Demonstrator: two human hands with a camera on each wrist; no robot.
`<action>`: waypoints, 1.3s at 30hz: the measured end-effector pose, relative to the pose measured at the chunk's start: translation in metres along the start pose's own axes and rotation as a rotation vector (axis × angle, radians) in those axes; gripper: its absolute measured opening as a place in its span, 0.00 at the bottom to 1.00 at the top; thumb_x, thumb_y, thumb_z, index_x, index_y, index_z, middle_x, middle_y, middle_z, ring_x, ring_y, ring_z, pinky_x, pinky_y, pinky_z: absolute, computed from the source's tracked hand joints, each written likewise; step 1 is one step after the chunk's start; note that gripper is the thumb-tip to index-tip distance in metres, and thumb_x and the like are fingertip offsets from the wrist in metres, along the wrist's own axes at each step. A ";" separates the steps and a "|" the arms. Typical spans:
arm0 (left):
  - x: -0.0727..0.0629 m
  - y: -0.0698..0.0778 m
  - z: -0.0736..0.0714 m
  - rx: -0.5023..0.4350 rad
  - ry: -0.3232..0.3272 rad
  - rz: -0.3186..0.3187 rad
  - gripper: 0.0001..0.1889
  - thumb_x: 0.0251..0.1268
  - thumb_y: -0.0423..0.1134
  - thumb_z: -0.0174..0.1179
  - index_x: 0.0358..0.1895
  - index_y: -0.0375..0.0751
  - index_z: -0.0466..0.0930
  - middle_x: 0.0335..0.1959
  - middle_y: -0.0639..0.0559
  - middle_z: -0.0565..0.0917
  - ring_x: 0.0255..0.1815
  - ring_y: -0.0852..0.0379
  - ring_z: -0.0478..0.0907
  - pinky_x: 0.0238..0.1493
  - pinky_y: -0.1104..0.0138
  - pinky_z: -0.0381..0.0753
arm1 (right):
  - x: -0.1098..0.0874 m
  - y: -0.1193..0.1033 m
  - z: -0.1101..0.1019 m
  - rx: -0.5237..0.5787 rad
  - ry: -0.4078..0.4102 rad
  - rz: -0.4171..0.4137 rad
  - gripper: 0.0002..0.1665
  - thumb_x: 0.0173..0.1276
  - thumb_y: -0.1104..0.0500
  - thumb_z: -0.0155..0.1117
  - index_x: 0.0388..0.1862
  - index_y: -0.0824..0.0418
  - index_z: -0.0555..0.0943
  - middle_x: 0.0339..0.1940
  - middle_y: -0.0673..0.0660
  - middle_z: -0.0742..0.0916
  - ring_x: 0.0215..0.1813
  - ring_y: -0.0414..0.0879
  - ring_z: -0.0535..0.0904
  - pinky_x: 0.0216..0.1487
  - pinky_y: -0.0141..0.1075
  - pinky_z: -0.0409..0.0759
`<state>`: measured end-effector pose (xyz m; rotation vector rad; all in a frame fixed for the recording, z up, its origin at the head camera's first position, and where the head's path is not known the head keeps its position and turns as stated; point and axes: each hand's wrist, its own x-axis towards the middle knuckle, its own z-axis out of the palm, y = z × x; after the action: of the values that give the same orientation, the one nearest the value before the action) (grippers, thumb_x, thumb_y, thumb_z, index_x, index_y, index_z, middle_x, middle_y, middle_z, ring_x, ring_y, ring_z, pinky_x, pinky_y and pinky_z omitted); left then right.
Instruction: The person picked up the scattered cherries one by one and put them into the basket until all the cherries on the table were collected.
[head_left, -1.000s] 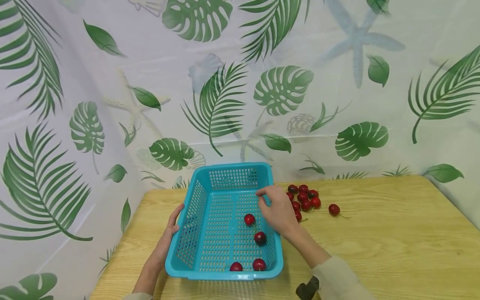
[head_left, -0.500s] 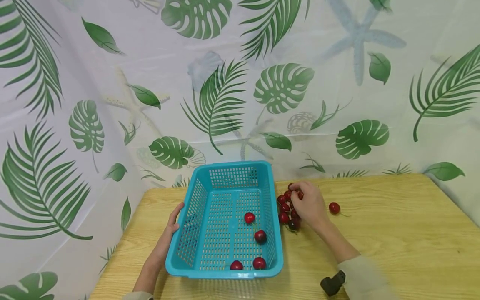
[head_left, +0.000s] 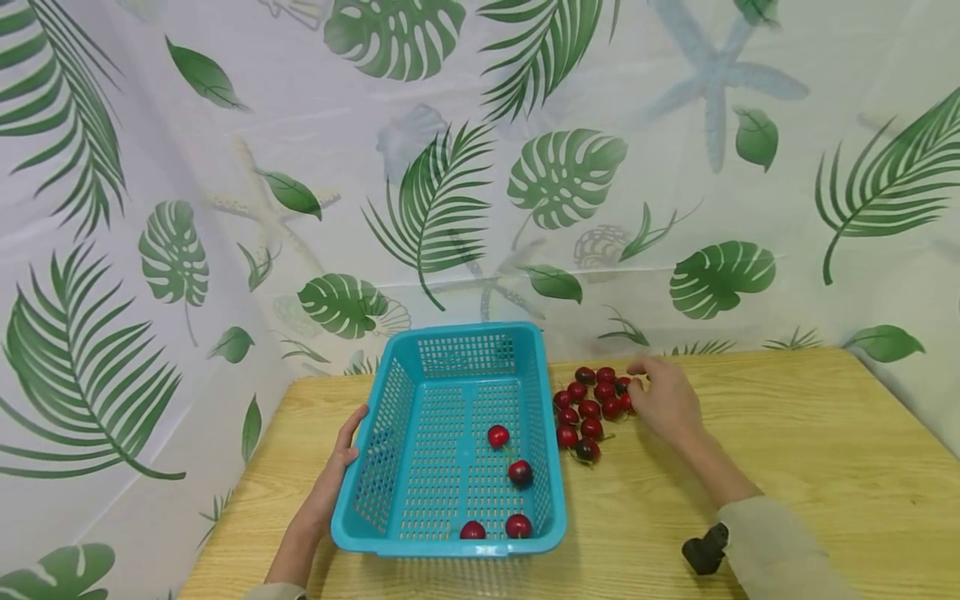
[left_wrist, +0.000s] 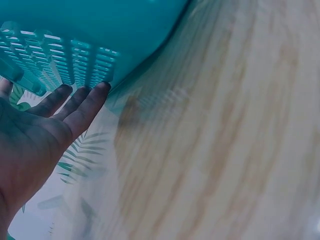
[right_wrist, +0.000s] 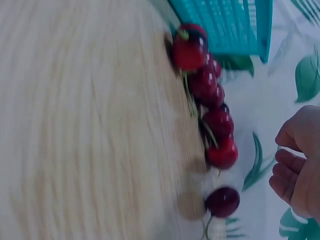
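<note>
A blue-green plastic basket (head_left: 448, 552) with slotted sides stands on the table, with several cherries (head_left: 519, 473) inside. My left hand (head_left: 330, 479) rests against its left side; in the left wrist view the straight fingertips (left_wrist: 102, 87) touch the slotted wall. Right of the basket lies a cluster of dark red cherries (head_left: 589, 409), some with stems. My right hand (head_left: 669, 406) is at the cluster's right edge, fingers loosely bent. In the right wrist view nothing shows between its fingers, and one lone cherry (right_wrist: 222, 202) lies apart from the row; the hand hides it in the head view.
The wood-grain table (head_left: 810, 467) extends to the right of the hand. A white cloth with green leaf prints (head_left: 562, 179) hangs behind and to the left. A black device (head_left: 705, 550) sits at my right wrist, by the pale sleeve (head_left: 776, 546).
My right hand has moved from over the basket's right rim to the cherry cluster, then further right to its edge, uncovering more cherries. My left hand and the basket have stayed in place.
</note>
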<state>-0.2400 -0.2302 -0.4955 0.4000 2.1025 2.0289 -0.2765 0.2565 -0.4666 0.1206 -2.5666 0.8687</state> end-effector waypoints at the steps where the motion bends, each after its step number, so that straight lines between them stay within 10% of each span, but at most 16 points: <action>1: 0.000 0.000 0.000 0.000 -0.001 0.002 0.34 0.73 0.44 0.31 0.81 0.57 0.37 0.80 0.36 0.43 0.73 0.26 0.51 0.60 0.49 0.69 | 0.001 0.004 -0.002 -0.011 -0.009 0.008 0.15 0.63 0.67 0.55 0.45 0.71 0.83 0.47 0.70 0.84 0.52 0.67 0.78 0.43 0.57 0.78; 18: 0.002 -0.003 -0.001 -0.015 -0.008 0.014 0.33 0.74 0.44 0.32 0.81 0.57 0.37 0.80 0.36 0.42 0.73 0.23 0.50 0.58 0.47 0.70 | -0.005 0.042 -0.009 -0.136 -0.189 0.114 0.22 0.73 0.57 0.50 0.55 0.73 0.78 0.56 0.80 0.75 0.58 0.78 0.69 0.51 0.66 0.72; 39: 0.001 -0.002 -0.001 0.011 0.006 0.008 0.33 0.73 0.43 0.31 0.81 0.57 0.38 0.80 0.38 0.42 0.74 0.25 0.50 0.59 0.47 0.68 | -0.009 0.051 0.005 -0.172 -0.284 0.051 0.23 0.74 0.54 0.51 0.57 0.72 0.76 0.48 0.72 0.80 0.50 0.69 0.75 0.43 0.58 0.76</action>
<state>-0.2412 -0.2307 -0.4971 0.4047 2.1200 2.0263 -0.2812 0.2933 -0.5024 0.1360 -2.9080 0.6857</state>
